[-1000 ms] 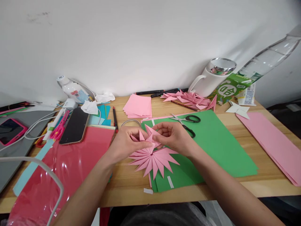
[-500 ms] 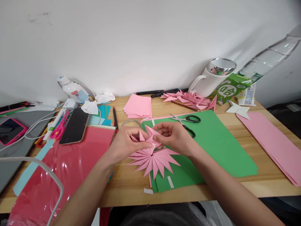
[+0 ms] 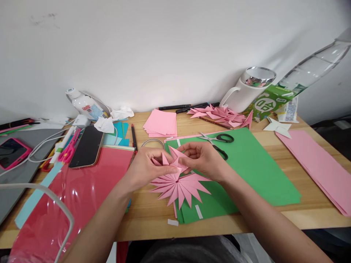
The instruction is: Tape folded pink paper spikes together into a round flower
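A pink folded-paper star (image 3: 179, 188) with many sharp points fans out beneath my hands, over the edge of the green paper sheets (image 3: 255, 175). My left hand (image 3: 149, 166) pinches the star's upper left part, thumb on top. From the other side my right hand (image 3: 201, 159) grips its upper right part between thumb and fingers. Several folded points stick up between the two hands; the fingers hide how they join. Black-handled scissors (image 3: 223, 138) lie partly open on the green sheets, just beyond my right hand.
Pink paper squares (image 3: 161, 122) and a heap of folded pink pieces (image 3: 219, 116) lie at the back. A white mug (image 3: 244, 91) and green carton (image 3: 267, 104) stand back right. A phone (image 3: 87, 148) and red plastic-wrapped paper (image 3: 90, 186) are left; pink sheets (image 3: 315, 168) lie right.
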### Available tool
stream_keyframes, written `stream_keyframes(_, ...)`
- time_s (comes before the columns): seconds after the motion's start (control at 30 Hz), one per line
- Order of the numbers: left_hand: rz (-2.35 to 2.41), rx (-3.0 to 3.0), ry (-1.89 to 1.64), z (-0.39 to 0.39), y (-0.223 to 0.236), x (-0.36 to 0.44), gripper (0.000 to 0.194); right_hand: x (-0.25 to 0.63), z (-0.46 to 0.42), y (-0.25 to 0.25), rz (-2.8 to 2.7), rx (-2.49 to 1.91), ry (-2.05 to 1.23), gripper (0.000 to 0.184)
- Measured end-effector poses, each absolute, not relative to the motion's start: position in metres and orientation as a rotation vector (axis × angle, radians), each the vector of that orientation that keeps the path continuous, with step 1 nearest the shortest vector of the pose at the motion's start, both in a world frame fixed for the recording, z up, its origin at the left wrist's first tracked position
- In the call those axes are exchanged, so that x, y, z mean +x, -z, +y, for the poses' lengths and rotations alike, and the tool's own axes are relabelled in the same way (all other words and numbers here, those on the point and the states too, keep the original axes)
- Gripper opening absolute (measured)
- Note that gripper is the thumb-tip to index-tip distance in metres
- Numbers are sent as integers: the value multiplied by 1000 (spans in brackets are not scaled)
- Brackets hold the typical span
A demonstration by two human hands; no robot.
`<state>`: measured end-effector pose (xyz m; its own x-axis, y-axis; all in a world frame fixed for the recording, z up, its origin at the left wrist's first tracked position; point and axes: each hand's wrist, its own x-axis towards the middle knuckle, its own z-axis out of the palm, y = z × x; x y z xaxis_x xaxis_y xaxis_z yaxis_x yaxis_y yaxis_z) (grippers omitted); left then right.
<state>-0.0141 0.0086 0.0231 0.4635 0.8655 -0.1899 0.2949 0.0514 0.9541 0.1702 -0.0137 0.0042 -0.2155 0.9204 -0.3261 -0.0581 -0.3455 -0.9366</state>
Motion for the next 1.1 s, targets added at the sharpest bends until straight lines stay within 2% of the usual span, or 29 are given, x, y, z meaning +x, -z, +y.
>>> stream_keyframes(0.27,1075,1481,-593,7,-26,-14,29,170,-14,-4,-1082,-1305,-1687,31)
stream_keyframes(0.47,1091,1486,-536,5,-30,-14,25,173,-12,3,-1102,-1288,-1644,27)
stream_keyframes(0.67,1053,1495,-505,8,-34,-15,27,173,-11,1,-1078,-1272,-1602,34)
stream_keyframes(0.97,1042,1518,-491,9,-35,-18,19,177,-11,1,-1114,-1113,-1656,48)
stream_keyframes(1.1,1090,1504,-490,10,-34,-17,26,178,-11,-2,-1126,-1154,-1637,56)
